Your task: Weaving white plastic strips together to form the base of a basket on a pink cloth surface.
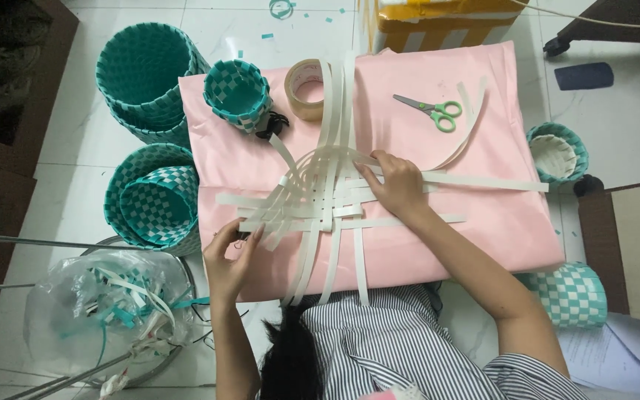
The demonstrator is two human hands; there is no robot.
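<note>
Currently, head view: white strip weave (320,196) lies mid pink tabletop (483,222). Left hand (230,255) grip pinches strip ends at weave's near-left edge. Right hand (394,185) flat, fingers spread, pressing weave. Nearby: scissors (431,110), tape roll (307,89), teal baskets (146,74) w/ floor at left.

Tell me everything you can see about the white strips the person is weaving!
The white strips are long, flat, stiff-looking bands, like plastic, crossed over and under each other into a loose mat. Their free ends fan out in every direction, some curving toward the scissors. They lie flat on the pink cloth. The right hand presses on the mat's right side, and the left hand pinches near the strip ends at its left edge.
</note>
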